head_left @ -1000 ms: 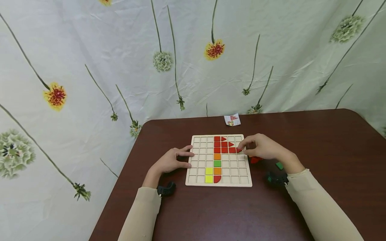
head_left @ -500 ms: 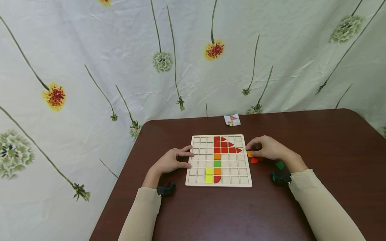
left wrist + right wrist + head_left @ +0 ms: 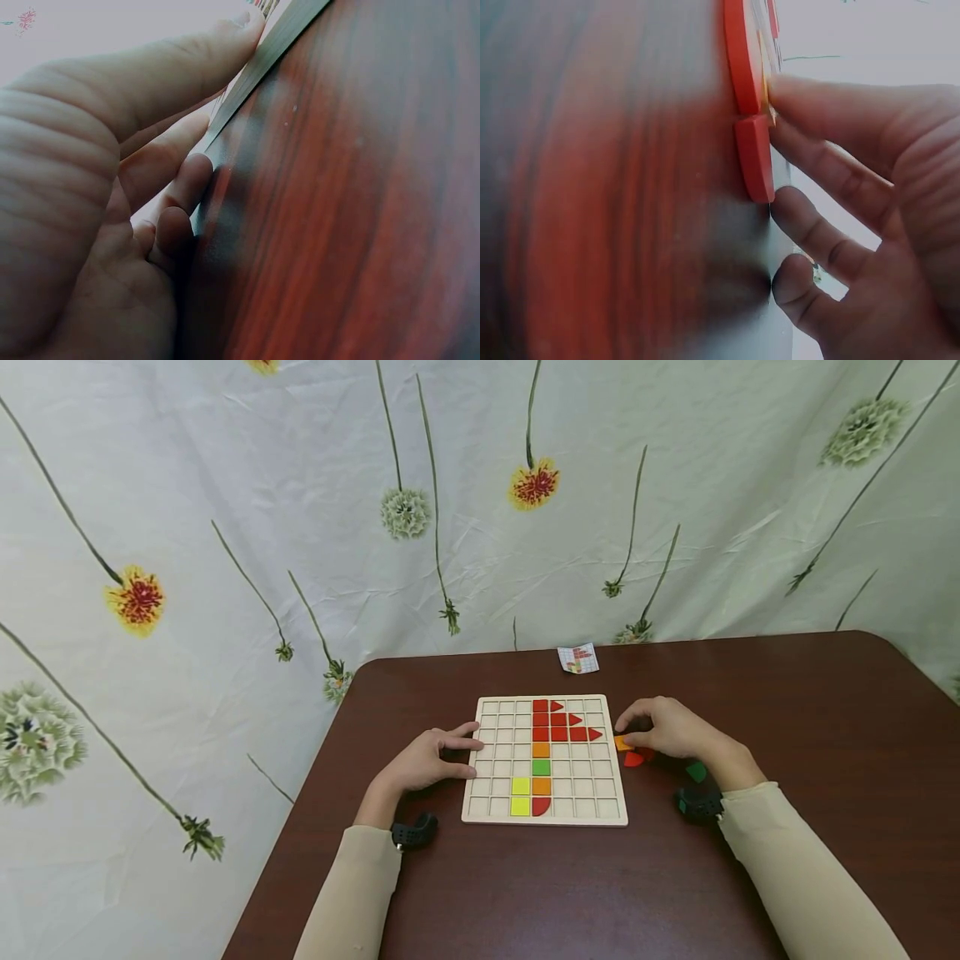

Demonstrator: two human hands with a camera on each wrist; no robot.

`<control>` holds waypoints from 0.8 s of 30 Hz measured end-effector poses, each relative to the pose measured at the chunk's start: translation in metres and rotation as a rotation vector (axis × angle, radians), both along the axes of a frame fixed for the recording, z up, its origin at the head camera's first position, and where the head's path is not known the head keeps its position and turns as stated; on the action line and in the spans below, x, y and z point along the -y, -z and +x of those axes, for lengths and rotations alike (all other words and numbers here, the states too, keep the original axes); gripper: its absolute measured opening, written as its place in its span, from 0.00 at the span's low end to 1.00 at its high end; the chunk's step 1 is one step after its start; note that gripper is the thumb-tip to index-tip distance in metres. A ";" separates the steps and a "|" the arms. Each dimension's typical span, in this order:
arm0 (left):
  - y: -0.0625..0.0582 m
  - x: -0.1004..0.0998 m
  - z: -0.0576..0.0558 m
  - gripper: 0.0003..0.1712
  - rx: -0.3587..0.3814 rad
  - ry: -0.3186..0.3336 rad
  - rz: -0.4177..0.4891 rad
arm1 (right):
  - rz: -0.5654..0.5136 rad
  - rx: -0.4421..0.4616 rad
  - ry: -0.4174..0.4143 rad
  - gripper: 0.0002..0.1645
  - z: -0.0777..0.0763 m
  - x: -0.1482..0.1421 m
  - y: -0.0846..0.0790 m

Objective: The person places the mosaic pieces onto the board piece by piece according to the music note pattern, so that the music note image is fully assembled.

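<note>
My left hand (image 3: 420, 762) rests at the left edge of a wooden grid board (image 3: 495, 817), its fingers and thumb touching the rim. In the left wrist view the thumb (image 3: 202, 64) lies against the board's side. Just off the board's right edge, my right hand (image 3: 667, 729) pinches an orange square tile (image 3: 622, 743) on the table. Red tiles (image 3: 633, 760) lie right beside it; in the right wrist view a red tile (image 3: 754, 157) sits close to the fingertips. On the board are red squares (image 3: 558, 734), red triangles (image 3: 595, 734), yellow squares (image 3: 521, 786) and a green square (image 3: 541, 767).
A small printed pattern card (image 3: 578, 658) lies behind the board. Near the right wrist is a green tile (image 3: 697, 772). The dark wooden table (image 3: 540, 885) meets a flowered cloth (image 3: 480, 568) at the back.
My right hand has let go of the red triangle at the third row's end and moved right to the orange square beside the board. The left hand has stayed put.
</note>
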State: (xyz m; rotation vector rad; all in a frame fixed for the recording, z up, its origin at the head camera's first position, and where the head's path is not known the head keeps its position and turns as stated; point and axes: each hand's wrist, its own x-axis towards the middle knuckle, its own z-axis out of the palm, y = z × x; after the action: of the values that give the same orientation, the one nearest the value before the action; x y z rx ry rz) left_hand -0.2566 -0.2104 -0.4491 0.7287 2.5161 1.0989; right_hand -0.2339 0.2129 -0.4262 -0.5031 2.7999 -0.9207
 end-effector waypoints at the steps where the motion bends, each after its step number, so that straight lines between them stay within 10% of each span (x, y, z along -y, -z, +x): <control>1: 0.000 0.000 0.000 0.28 0.000 0.000 0.001 | 0.005 -0.009 0.007 0.07 0.000 0.000 0.000; 24: 0.001 0.000 0.001 0.27 0.002 0.001 0.008 | 0.039 -0.054 0.033 0.11 -0.002 -0.001 0.004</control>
State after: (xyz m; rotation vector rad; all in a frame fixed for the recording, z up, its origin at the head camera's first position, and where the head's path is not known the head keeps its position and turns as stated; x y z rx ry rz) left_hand -0.2554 -0.2104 -0.4497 0.7308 2.5107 1.1097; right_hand -0.2362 0.2138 -0.4306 -0.4850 2.8766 -0.8695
